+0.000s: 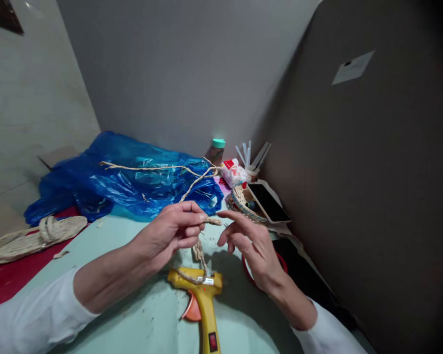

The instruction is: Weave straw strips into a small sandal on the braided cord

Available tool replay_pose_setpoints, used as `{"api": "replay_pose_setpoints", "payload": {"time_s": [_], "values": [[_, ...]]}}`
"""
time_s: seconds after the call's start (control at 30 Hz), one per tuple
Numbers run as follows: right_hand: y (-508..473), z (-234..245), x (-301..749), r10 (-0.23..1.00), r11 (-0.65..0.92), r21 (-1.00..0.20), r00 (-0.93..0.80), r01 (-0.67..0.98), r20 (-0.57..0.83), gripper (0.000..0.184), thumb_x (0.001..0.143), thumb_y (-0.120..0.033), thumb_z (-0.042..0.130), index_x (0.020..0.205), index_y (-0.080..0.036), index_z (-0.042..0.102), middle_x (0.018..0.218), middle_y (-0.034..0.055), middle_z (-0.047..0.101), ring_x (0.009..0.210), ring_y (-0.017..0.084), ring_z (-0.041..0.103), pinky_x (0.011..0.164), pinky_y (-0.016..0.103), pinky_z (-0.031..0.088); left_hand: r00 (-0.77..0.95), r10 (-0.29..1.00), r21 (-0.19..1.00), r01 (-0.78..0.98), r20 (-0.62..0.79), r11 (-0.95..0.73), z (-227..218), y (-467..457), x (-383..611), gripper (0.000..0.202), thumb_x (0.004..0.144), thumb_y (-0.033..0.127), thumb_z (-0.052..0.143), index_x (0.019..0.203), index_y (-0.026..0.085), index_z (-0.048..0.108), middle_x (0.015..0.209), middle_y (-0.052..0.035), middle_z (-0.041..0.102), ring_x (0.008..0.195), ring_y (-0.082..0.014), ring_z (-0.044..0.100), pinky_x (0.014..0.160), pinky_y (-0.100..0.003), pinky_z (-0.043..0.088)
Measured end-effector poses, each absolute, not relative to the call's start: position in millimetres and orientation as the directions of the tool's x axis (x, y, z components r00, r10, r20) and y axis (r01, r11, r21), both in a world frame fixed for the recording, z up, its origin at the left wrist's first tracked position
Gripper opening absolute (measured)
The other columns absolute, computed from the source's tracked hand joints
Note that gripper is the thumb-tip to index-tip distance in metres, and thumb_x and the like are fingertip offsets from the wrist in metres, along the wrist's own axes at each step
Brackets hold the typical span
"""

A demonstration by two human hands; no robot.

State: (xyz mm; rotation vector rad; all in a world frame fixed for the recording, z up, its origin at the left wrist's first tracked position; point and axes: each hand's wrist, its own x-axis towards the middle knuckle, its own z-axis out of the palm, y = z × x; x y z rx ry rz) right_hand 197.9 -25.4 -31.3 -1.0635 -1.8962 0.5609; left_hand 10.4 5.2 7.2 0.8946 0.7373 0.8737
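Note:
Between the thumb and fingers of my left hand is pinched a braided straw cord, its short end poking out to the right. Part of the cord hangs below the hand, and loose strands stretch up and away over the blue plastic. My right hand is held just right of the cord's end, fingers spread and slightly bent, with nothing in them. Under both hands a yellow glue gun with an orange trigger lies on the pale green tabletop. Its nozzle area is partly hidden by the cord.
A blue plastic bag spreads across the back left. A woven straw sandal lies on red cloth at left. Back right stand a green-lidded jar, glue sticks, a woven basket and a phone. Walls rise behind and right.

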Motion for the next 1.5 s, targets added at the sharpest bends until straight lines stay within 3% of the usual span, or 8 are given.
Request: {"api": "replay_pose_setpoints", "payload": {"time_s": [0.1,0.23,0.47,0.67,0.87,1.07,1.27,1.5], "values": [[-24.0,-33.7,197.1,0.749,0.616,-0.528,-0.227,0.584,0.622,0.037,0.093,-0.031,0.055,0.126,-0.015,0.05,0.091,0.0063,0.068,0.073,0.016,0.061,0.071,0.028,0.047,0.451,0.869,0.862,-0.337,-0.205,0.378,8.9,6.1,10.1,0.012,0.078,0.002,0.056,0.071,0.012,0.053,0.054,0.0057,0.04,0.041,-0.0014,0.03,0.033,-0.01,0.023],[-24.4,-37.2,194.4,0.553,0.726,-0.172,-0.416,0.666,0.722,0.023,0.093,-0.017,0.056,0.116,-0.013,0.054,0.087,0.0081,0.064,0.075,0.017,0.055,0.071,0.03,0.046,0.488,0.847,0.85,-0.335,-0.212,0.406,4.4,3.7,13.1,0.01,0.079,0.003,0.057,0.078,0.012,0.055,0.053,0.0067,0.04,0.041,-0.001,0.03,0.034,-0.01,0.024],[-24.3,-38.3,196.9,0.496,0.716,0.008,-0.516,0.698,0.698,0.007,0.095,-0.01,0.051,0.092,-0.011,0.057,0.069,0.006,0.058,0.062,0.016,0.042,0.057,0.03,0.034,0.487,0.858,0.91,-0.262,-0.164,0.322,-2.1,-3.1,16.6,0.014,0.084,0.013,0.062,0.073,0.014,0.052,0.052,0.0073,0.046,0.038,0.0001,0.032,0.033,-0.009,0.028],[-33.7,-35.8,195.7,0.473,0.783,-0.131,-0.445,0.608,0.761,0.022,0.089,-0.006,0.053,0.073,-0.019,0.045,0.061,-0.0016,0.042,0.056,0.012,0.032,0.055,0.03,0.026,0.524,0.851,0.999,-0.051,0.015,0.014,-0.8,-5.1,15.7,0.018,0.089,0.026,0.059,0.074,0.015,0.056,0.042,0.0076,0.048,0.031,-0.0033,0.039,0.032,-0.012,0.032],[-46.7,-26.6,186.1,0.573,0.773,-0.371,-0.316,0.515,0.756,0.032,0.087,-0.004,0.05,0.065,-0.02,0.033,0.061,-0.0053,0.025,0.052,0.007,0.024,0.051,0.026,0.022,0.682,0.728,0.997,-0.026,0.074,-0.076,-2.5,-1.8,7.2,0.023,0.093,0.036,0.053,0.088,0.016,0.062,0.052,0.0048,0.051,0.041,-0.0052,0.043,0.039,-0.014,0.04],[-50.8,-18.7,184.2,0.656,0.72,-0.51,-0.223,0.47,0.721,0.03,0.088,-0.01,0.048,0.061,-0.019,0.038,0.057,-0.0057,0.028,0.048,0.006,0.027,0.049,0.024,0.023,0.713,0.685,0.988,-0.103,0.152,-0.113,-0.9,3.5,3.5,0.034,0.095,0.041,0.048,0.096,0.014,0.068,0.066,-0.0011,0.054,0.052,-0.0084,0.049,0.045,-0.017,0.042],[-47.3,-23.8,191.3,0.765,0.613,-0.658,-0.121,0.437,0.632,0.033,0.093,-0.021,0.048,0.061,-0.018,0.042,0.052,-0.0064,0.034,0.046,0.006,0.031,0.047,0.022,0.025,0.464,0.877,0.981,-0.191,0.123,-0.036,5.1,14.8,3.8,0.034,0.093,0.041,0.05,0.103,0.013,0.068,0.09,-0.0083,0.063,0.055,-0.0088,0.049,0.042,-0.018,0.041],[-43.5,-28.0,193.3,0.825,0.55,-0.726,-0.135,0.413,0.549,0.037,0.096,-0.028,0.046,0.061,-0.019,0.039,0.053,-0.0063,0.035,0.047,0.007,0.033,0.05,0.023,0.027,0.393,0.905,0.986,-0.047,0.164,-0.159,-0.2,18.3,1.8,0.016,0.089,0.028,0.058,0.096,0.016,0.067,0.066,0.0022,0.05,0.047,-0.005,0.041,0.044,-0.017,0.034]]}}
